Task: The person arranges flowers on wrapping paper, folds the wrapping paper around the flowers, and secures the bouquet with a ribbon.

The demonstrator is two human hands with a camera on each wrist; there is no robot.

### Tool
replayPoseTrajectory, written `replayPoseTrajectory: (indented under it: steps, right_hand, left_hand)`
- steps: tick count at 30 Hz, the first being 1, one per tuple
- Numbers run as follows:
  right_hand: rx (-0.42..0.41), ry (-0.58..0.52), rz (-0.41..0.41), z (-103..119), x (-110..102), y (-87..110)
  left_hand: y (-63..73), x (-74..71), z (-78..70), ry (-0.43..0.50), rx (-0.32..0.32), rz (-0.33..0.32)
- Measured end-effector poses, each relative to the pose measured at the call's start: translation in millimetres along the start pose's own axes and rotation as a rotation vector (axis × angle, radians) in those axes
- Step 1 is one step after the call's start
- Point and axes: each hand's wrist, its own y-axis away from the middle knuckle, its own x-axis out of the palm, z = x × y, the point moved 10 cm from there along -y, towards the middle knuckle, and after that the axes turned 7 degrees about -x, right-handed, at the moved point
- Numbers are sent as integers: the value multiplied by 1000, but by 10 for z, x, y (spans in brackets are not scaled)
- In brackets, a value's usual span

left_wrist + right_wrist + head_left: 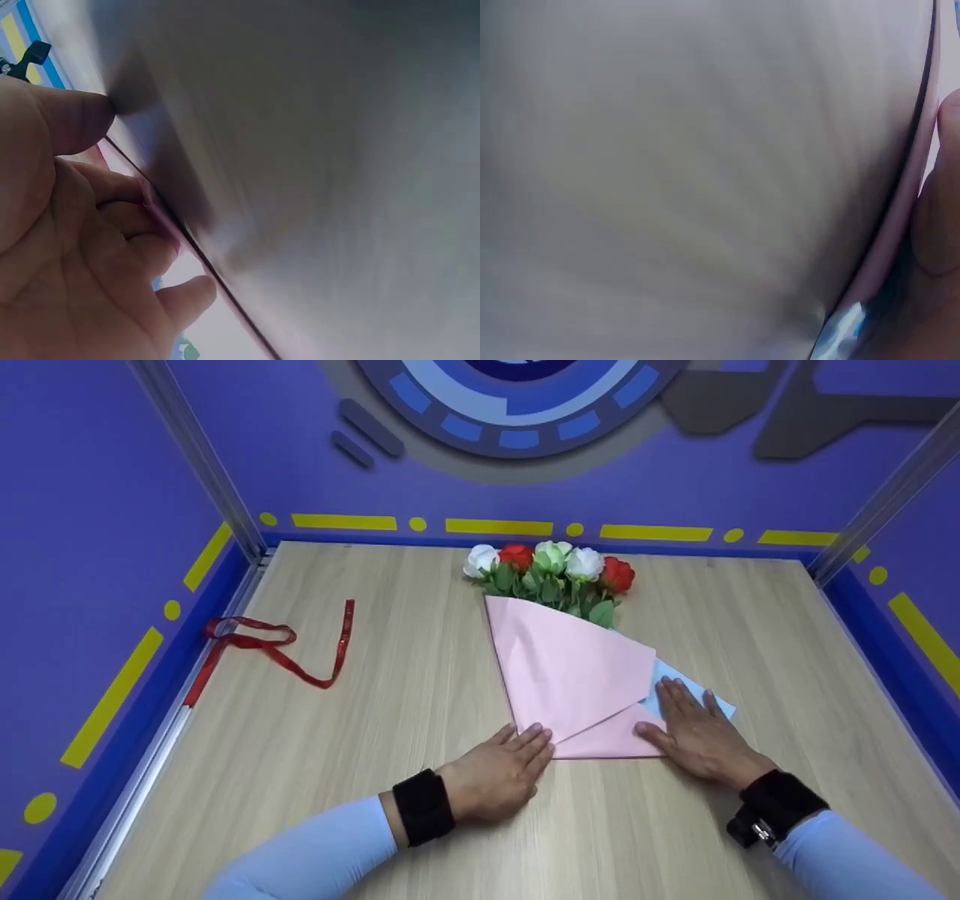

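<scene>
A bouquet of artificial roses (pixel 553 558), white, red and pale green, lies with its heads toward the back wall. Pink wrapping paper (pixel 574 660) is folded over its stems, which are hidden. Light blue paper (pixel 716 701) shows from under the pink at the right. My left hand (pixel 495 776) rests with extended fingers on the wrap's lower left corner; the left wrist view shows its fingertips (pixel 199 291) along the paper's edge. On the right part of the wrap, my right hand (pixel 701 735) lies flat, fingers pointing forward over the blue paper and thumb on the pink.
A red ribbon (pixel 281 656) lies loosely looped on the left of the wooden table (pixel 405 660), one end over its left edge. Blue-purple panels (pixel 285 472) wall in the table at the back and both sides.
</scene>
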Motion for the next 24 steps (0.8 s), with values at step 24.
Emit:
replayPoseTrajectory:
  steps: [24]
  right_hand:
    - [371, -106, -250, -637, -398, 277]
  left_hand:
    - [-345, -255, 61, 23, -89, -177]
